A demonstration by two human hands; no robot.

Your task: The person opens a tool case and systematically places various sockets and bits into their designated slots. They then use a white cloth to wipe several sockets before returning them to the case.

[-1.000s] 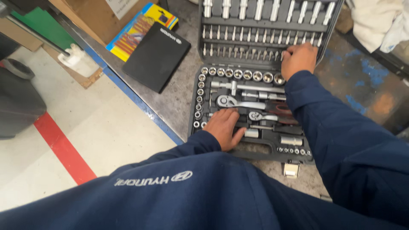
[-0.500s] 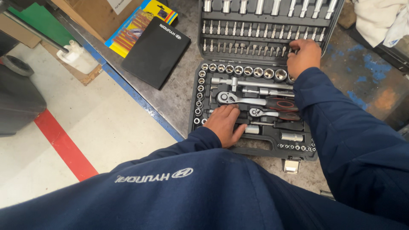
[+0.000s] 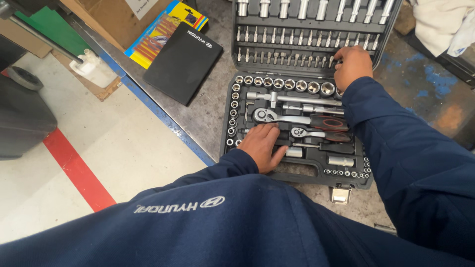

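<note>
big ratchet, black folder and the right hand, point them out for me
big ratchet (image 3: 267, 115), head view, on its round head
black folder (image 3: 183, 62), head view, middle of its cover
right hand (image 3: 352, 65), head view, back of the hand

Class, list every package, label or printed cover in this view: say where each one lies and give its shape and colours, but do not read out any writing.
Black folder: flat rectangle, left of the socket set.
Colourful packet: yellow and blue, partly under the folder.
Cardboard box: brown, top left, with a white label.
</note>
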